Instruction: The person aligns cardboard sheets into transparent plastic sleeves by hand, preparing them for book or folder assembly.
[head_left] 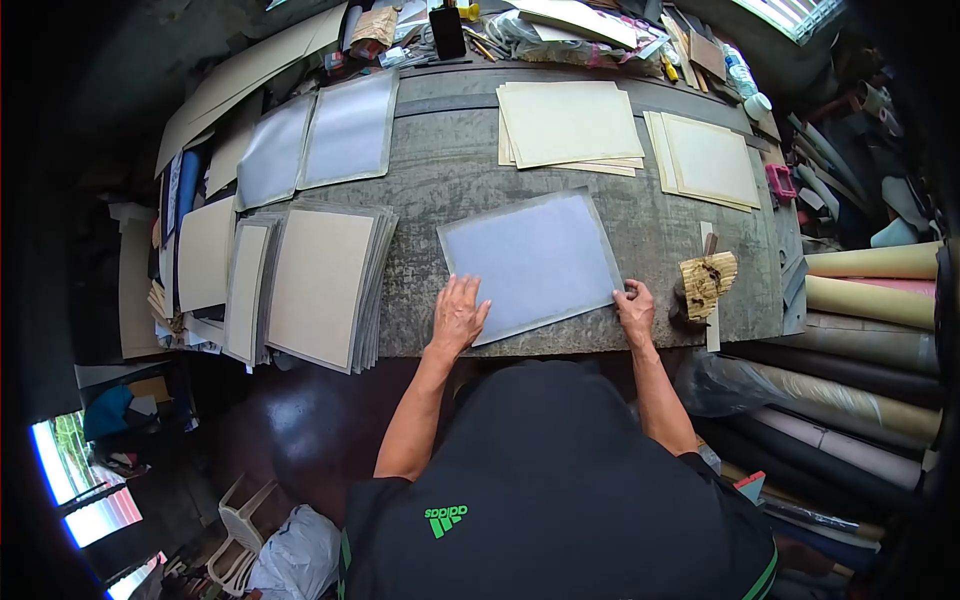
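Observation:
A pale blue rectangular sheet with a grey border (pixel 530 262) lies slightly turned on the worn table (pixel 440 150), near its front edge. My left hand (pixel 460 314) rests on the sheet's lower left part, fingers spread and holding nothing. At the sheet's right edge, my right hand (pixel 634 306) pinches the border near the lower right corner between thumb and fingers. To the left stands a stack of cream panels with grey borders (pixel 325 285). Two more bluish sheets (pixel 349 130) lie behind that stack.
Cream boards (pixel 570 122) lie at the back, with more cream sheets (pixel 712 160) at the right. A dark pot with a ragged yellowish top (pixel 708 285) stands near the right front. Tools and scraps line the back edge; material rolls (pixel 865 300) fill the right side.

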